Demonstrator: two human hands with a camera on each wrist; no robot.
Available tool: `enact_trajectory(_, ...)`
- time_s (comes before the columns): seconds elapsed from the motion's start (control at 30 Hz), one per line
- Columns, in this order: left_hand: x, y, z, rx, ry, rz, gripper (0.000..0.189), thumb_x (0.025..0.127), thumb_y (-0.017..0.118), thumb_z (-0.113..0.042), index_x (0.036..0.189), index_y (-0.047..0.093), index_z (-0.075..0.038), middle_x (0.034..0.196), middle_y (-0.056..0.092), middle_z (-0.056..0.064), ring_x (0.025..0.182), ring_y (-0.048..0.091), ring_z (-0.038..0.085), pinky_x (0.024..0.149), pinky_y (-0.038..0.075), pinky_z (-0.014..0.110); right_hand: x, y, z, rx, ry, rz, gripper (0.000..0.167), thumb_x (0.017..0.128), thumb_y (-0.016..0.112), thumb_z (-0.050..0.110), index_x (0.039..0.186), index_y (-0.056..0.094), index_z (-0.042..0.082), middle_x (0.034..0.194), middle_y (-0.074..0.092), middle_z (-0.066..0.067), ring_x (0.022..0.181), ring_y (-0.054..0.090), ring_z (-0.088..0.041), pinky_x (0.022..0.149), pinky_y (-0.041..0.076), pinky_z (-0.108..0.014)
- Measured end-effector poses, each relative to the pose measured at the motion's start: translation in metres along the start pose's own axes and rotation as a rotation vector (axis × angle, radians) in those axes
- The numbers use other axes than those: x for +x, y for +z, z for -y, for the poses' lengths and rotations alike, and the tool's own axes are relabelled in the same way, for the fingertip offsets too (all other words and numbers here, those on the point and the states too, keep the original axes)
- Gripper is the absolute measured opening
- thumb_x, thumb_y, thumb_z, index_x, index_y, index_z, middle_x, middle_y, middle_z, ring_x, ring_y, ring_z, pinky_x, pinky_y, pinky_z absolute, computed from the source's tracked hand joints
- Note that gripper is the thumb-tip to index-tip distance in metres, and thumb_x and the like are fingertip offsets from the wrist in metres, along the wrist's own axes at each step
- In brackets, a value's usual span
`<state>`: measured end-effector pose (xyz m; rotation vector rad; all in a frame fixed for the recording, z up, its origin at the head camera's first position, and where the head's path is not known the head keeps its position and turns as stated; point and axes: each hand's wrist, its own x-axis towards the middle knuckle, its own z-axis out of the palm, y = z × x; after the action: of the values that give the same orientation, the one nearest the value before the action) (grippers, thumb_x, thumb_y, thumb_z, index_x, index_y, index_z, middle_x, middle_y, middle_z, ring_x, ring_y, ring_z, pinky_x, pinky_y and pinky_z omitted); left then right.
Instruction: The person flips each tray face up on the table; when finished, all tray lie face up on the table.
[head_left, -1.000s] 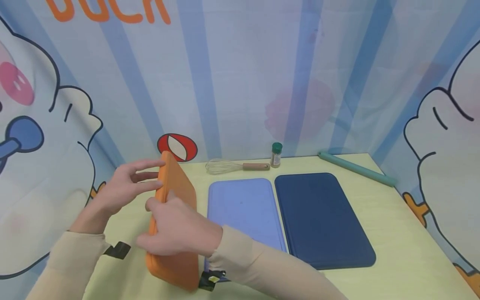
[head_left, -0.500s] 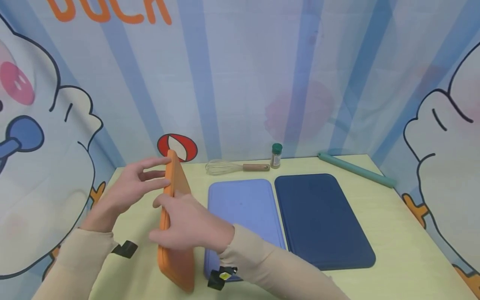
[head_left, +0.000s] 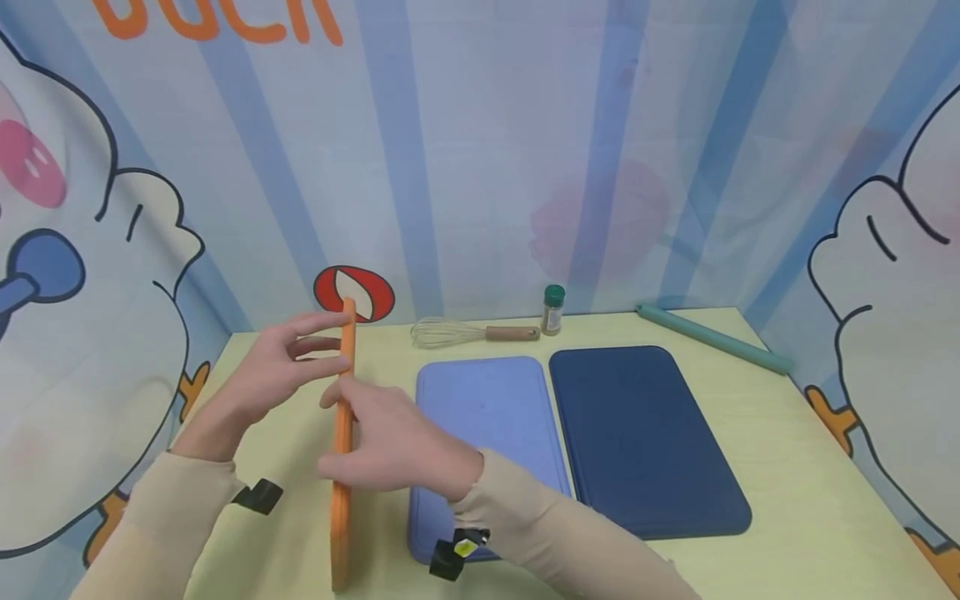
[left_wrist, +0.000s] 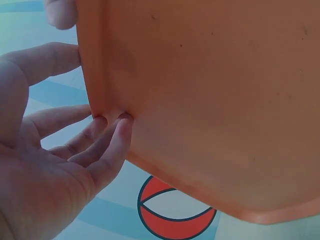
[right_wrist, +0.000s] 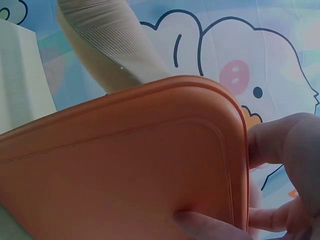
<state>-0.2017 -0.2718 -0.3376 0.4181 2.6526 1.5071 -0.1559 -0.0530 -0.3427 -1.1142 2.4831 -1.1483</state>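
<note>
An orange tray (head_left: 341, 525) with rounded corners and a raised rim is held upright, seen edge-on in the head view. My left hand (head_left: 273, 367) holds the far part of its edge; in the left wrist view its fingertips lie along the rim and on the broad face. Nearer to me, my right hand (head_left: 397, 437) grips the same edge, thumb on one side. In the right wrist view, fingers reach round a corner of the tray (right_wrist: 125, 170). Whether the tray's lower side touches the table cannot be told.
A light blue tray (head_left: 480, 408) and a dark blue tray (head_left: 645, 442) lie flat side by side on the yellow table (head_left: 795, 467). Behind them are a whisk (head_left: 476, 333), a green-capped spice jar (head_left: 552, 311) and a green rolling pin (head_left: 712, 338). Printed cloth walls enclose the table.
Both hands have moved a little to the right with the orange tray. It has turned, so its broad face has gone from the head view and only the edge shows.
</note>
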Motion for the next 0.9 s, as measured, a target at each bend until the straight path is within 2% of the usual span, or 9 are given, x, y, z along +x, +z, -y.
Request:
enact_trajectory(0.2,0.005,0.002,-0.004,0.046,-0.001,-0.007,0.061,0.098,0.077,-0.028,0.155,0.055,-0.020,0.163,0.042,0.004,0.140,0.052,0.039,0.102,0.052,0.059,-0.004,0.000,-0.007,0.058,0.000,-0.022,0.049,0.085,0.071,0.025,0.132,0.057,0.017,0.112,0.067,0.005,0.098,0.059,-0.006,0.079,0.051,-0.019)
enact_trajectory(0.3,0.008,0.004,-0.005,0.061,0.014,-0.006,0.061,0.098,0.077,-0.028,0.154,0.055,-0.019,0.162,0.043,0.005,0.140,0.052,0.039,0.101,0.052,0.059,-0.006,0.000,-0.011,0.087,-0.004,-0.028,0.051,0.086,0.070,0.024,0.134,0.056,0.017,0.119,0.068,0.004,0.105,0.060,-0.006,0.085,0.051,-0.021)
enact_trajectory(0.43,0.011,0.008,-0.007,0.061,0.042,-0.004,0.060,0.098,0.076,-0.026,0.154,0.055,-0.019,0.160,0.045,0.004,0.138,0.053,0.038,0.100,0.053,0.057,-0.008,0.003,-0.015,0.139,0.002,-0.048,0.051,0.086,0.071,0.021,0.135,0.055,0.018,0.121,0.066,0.003,0.110,0.061,-0.008,0.091,0.052,-0.024)
enact_trajectory(0.63,0.015,0.012,-0.013,0.017,0.054,0.012,0.065,0.099,0.076,-0.024,0.158,0.049,-0.022,0.161,0.045,0.002,0.140,0.052,0.034,0.108,0.049,0.058,-0.012,0.005,-0.019,0.249,0.071,-0.088,0.056,0.085,0.071,0.016,0.138,0.053,0.021,0.139,0.061,0.000,0.131,0.062,-0.018,0.104,0.050,-0.028)
enact_trajectory(0.73,0.017,0.013,-0.013,-0.009,0.061,0.027,0.066,0.099,0.075,-0.023,0.159,0.047,-0.022,0.161,0.045,0.002,0.142,0.051,0.034,0.109,0.047,0.061,-0.012,0.005,-0.021,0.343,0.117,-0.107,0.057,0.087,0.071,0.013,0.140,0.052,0.021,0.147,0.056,0.002,0.137,0.058,-0.023,0.103,0.051,-0.027)
enact_trajectory(0.9,0.019,0.012,-0.008,-0.019,0.080,0.040,0.066,0.101,0.072,-0.020,0.161,0.044,-0.019,0.161,0.046,0.004,0.141,0.052,0.036,0.107,0.048,0.062,-0.013,0.007,-0.026,0.485,0.166,-0.133,0.058,0.088,0.070,0.008,0.143,0.054,0.021,0.152,0.049,0.008,0.140,0.056,-0.024,0.091,0.056,-0.024)
